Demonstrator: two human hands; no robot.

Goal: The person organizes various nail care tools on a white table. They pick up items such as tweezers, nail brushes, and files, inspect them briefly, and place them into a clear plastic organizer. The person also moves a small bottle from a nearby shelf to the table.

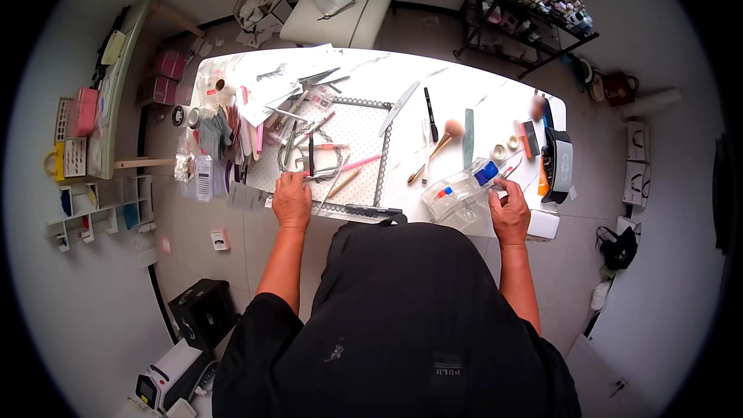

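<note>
My left hand [292,200] rests at the near edge of a dotted mat with black lace trim [363,119], its fingertips beside a small red-ended item. Just ahead of them a slim black tool [311,154] stands out over a round lace-edged piece. Whether those fingers grip anything is hidden. My right hand [512,212] is at the right side of a clear plastic organizer [458,200], thumb and forefinger curled close to its rim. A blue item [486,173] and a small red-and-blue item [444,193] show in the organizer. What the right fingers hold cannot be made out.
Nail files, pens and packets crowd the white table's [453,78] left side. A makeup brush [444,142], a green file [468,136] and tape rolls [499,152] lie near the organizer. A black device [557,165] stands at the right edge. Beyond are a chair [342,11] and bottle cart [528,17].
</note>
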